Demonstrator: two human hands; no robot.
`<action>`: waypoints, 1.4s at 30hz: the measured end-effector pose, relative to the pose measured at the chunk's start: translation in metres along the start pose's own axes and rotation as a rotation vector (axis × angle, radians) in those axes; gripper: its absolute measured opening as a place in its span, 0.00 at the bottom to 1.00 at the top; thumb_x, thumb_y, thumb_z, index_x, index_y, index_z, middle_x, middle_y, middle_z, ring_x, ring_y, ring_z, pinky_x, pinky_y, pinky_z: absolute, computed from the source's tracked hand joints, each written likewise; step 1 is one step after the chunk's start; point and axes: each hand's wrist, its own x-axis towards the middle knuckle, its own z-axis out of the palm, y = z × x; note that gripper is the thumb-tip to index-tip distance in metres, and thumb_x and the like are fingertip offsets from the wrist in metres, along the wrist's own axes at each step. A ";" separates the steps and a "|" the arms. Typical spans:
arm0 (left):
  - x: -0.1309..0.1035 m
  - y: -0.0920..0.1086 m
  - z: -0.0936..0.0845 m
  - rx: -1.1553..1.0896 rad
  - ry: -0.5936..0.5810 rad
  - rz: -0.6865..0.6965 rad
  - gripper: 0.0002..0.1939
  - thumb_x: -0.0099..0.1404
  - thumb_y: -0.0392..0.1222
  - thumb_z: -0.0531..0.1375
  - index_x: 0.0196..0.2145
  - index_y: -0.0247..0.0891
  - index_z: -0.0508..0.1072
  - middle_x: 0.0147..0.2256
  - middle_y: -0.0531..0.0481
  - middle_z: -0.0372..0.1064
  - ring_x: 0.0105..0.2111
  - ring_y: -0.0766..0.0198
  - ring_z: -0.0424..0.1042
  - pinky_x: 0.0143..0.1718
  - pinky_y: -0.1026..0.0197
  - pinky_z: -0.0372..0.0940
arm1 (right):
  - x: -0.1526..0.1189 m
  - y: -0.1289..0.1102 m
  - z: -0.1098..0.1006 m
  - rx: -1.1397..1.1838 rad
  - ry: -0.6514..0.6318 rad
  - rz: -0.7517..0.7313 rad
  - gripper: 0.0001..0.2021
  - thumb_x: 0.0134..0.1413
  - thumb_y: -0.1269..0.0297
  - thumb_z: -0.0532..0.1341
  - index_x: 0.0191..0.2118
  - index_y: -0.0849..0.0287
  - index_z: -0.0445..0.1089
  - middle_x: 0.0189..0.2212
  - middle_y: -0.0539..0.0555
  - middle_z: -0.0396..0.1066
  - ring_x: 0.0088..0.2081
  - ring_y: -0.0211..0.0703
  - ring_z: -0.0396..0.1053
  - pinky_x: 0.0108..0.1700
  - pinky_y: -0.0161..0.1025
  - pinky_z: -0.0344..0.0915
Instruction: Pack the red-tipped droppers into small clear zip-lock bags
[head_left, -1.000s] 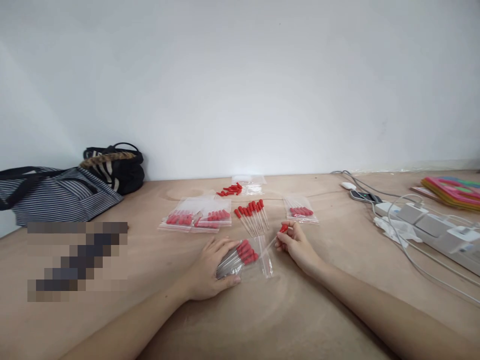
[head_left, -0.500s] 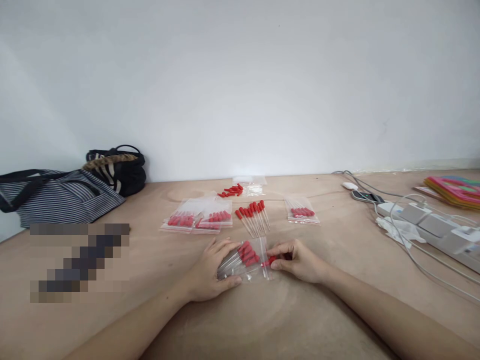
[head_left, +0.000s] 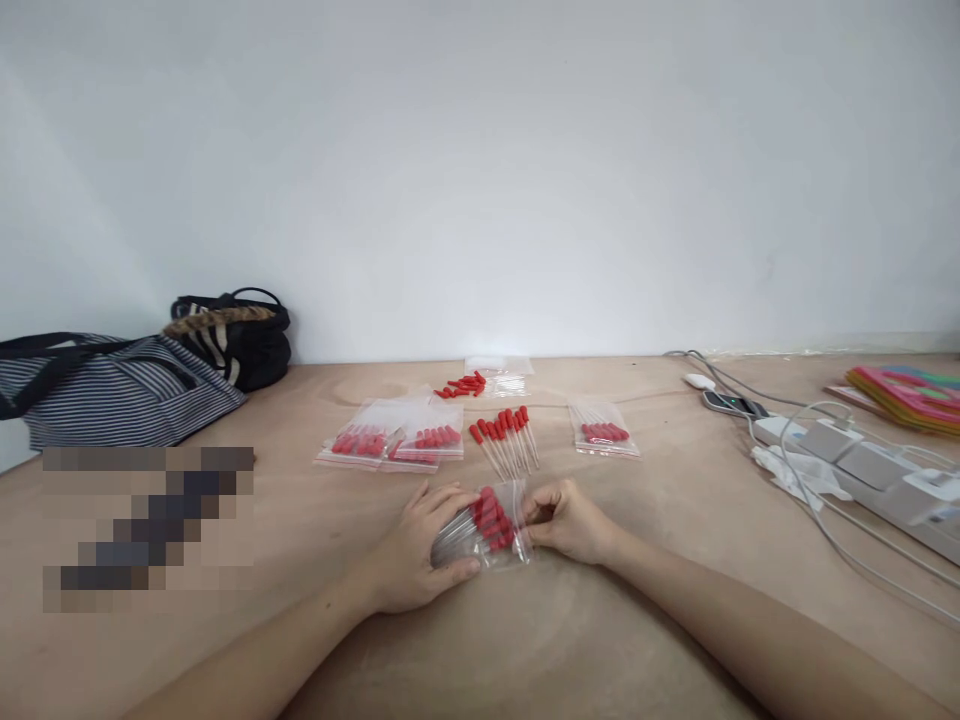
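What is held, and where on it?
Left hand rests on the clear bag at the tube end of its droppers, apparently steadying it. Right hand is at the bag's opposite edge; whether it pinches anything can't be told.

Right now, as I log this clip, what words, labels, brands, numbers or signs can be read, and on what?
None can be read.
Clear bag at the left hand: no lettering visible.
Black device: any markings too small.
White adapters: any print too small or blurred.
Pixelated patch: nothing legible.

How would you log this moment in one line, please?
left hand: on plastic bag; right hand: at bag's right end; inside bag: red-capped droppers; beyond: loose droppers
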 end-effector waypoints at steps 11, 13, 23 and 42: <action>-0.001 -0.009 0.007 0.002 0.046 0.035 0.31 0.56 0.52 0.58 0.55 0.43 0.54 0.53 0.43 0.57 0.55 0.48 0.52 0.55 0.41 0.46 | 0.001 0.003 0.005 0.019 -0.033 0.032 0.15 0.30 0.55 0.68 0.22 0.61 0.68 0.19 0.48 0.68 0.21 0.34 0.64 0.25 0.32 0.59; -0.001 -0.008 0.006 0.000 0.042 0.047 0.32 0.55 0.51 0.59 0.55 0.42 0.55 0.53 0.43 0.57 0.55 0.48 0.52 0.55 0.41 0.47 | -0.001 0.002 0.007 0.000 0.000 0.029 0.16 0.29 0.55 0.69 0.21 0.61 0.66 0.18 0.47 0.66 0.20 0.32 0.61 0.23 0.31 0.57; 0.002 0.010 -0.014 -0.022 -0.196 0.209 0.29 0.58 0.51 0.59 0.56 0.50 0.56 0.56 0.50 0.56 0.57 0.49 0.51 0.56 0.39 0.39 | -0.013 -0.011 -0.027 -0.269 0.097 -0.076 0.12 0.47 0.55 0.59 0.27 0.60 0.67 0.18 0.46 0.59 0.21 0.31 0.53 0.23 0.30 0.51; 0.002 0.015 0.007 -0.006 0.256 0.148 0.19 0.50 0.56 0.60 0.31 0.38 0.65 0.35 0.47 0.64 0.34 0.58 0.65 0.37 0.58 0.62 | -0.014 -0.002 -0.014 -0.321 0.196 -0.081 0.21 0.43 0.54 0.62 0.43 0.60 0.67 0.25 0.49 0.68 0.22 0.34 0.60 0.25 0.32 0.57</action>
